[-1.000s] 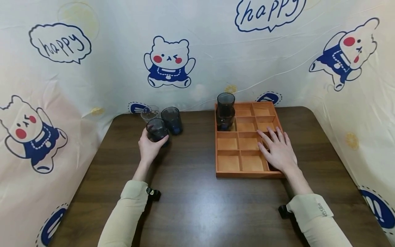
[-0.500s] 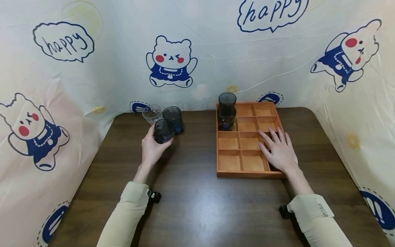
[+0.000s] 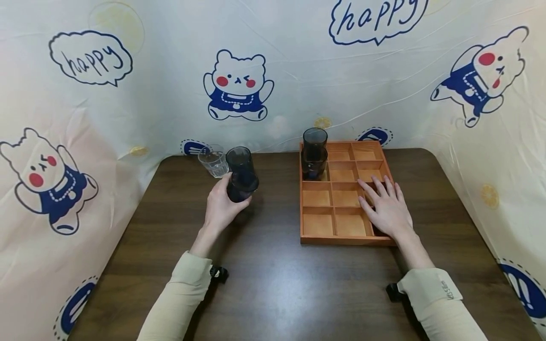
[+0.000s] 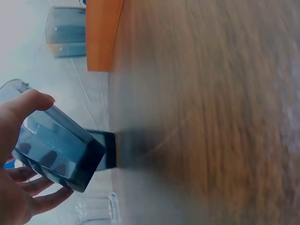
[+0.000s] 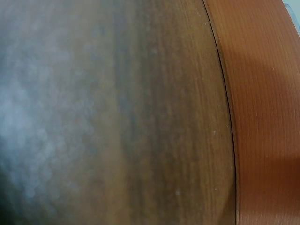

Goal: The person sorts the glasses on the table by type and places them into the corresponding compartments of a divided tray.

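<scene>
My left hand [image 3: 223, 208] grips a dark tinted glass [image 3: 243, 186], thumb on one side and fingers on the other. In the left wrist view the glass [image 4: 58, 145] is tilted and raised off the table. It overlaps a second dark glass [image 3: 240, 157] standing behind it. A clear glass [image 3: 214, 163] stands to the left of that one. My right hand [image 3: 389, 210] rests with spread fingers on the right side of a wooden compartment tray [image 3: 341, 240]. Two dark glasses, a rear one [image 3: 314, 138] and a nearer one [image 3: 314, 166], stand in the tray's left column, toward the back.
The brown wooden table [image 3: 264, 279] runs up to a printed cloth backdrop [image 3: 294, 85] behind and at the sides. Between the left hand and the tray lies a strip of bare tabletop. The tray's outer wall [image 5: 265, 117] fills the right of the right wrist view.
My left hand has carried the dark glass to the right, away from the clear glass and in front of the other dark one. The right hand stays on the tray.
</scene>
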### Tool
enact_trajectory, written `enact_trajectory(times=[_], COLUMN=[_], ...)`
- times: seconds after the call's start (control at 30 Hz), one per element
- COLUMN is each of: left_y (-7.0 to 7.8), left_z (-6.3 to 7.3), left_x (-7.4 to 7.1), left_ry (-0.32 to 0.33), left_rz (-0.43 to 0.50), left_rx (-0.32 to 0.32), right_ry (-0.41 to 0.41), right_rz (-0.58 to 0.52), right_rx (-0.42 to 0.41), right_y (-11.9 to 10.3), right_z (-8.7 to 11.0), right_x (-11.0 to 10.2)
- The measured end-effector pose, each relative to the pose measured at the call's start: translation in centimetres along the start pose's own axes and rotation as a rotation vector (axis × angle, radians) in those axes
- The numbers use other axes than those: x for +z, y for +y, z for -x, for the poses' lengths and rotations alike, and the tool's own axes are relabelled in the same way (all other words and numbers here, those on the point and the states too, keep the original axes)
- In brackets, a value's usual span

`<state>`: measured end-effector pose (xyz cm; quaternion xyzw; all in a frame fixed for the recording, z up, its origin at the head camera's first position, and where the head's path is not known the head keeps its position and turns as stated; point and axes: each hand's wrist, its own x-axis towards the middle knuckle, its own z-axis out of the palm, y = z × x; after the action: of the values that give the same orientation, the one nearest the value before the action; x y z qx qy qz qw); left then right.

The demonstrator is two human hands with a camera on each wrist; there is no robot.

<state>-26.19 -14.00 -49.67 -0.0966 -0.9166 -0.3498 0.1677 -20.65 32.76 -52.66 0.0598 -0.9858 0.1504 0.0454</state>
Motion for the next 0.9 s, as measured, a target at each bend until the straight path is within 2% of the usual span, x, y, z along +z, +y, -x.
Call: enact_trajectory(times=[0.3, 0.53, 0.9], left_y=[2.9, 5.3, 6.9], left_z=[0.3, 0.2, -0.6], left_x=[0.7, 1.4, 2.8], left_ry=[-0.079, -0.117, -0.155], left_rz=[-0.051, -0.032, 0.005], left_rx=[0.051, 0.090, 0.123], right_ry=[-0.003, -0.005, -0.001], right_rz=[0.003, 0.001, 0.007], right_rx=[0.008, 0.005, 0.006], right_y=[0.1, 0.0, -0.4], right_z=[0.0, 0.0, 0.5], right_x=[0.1, 0.1, 0.1])
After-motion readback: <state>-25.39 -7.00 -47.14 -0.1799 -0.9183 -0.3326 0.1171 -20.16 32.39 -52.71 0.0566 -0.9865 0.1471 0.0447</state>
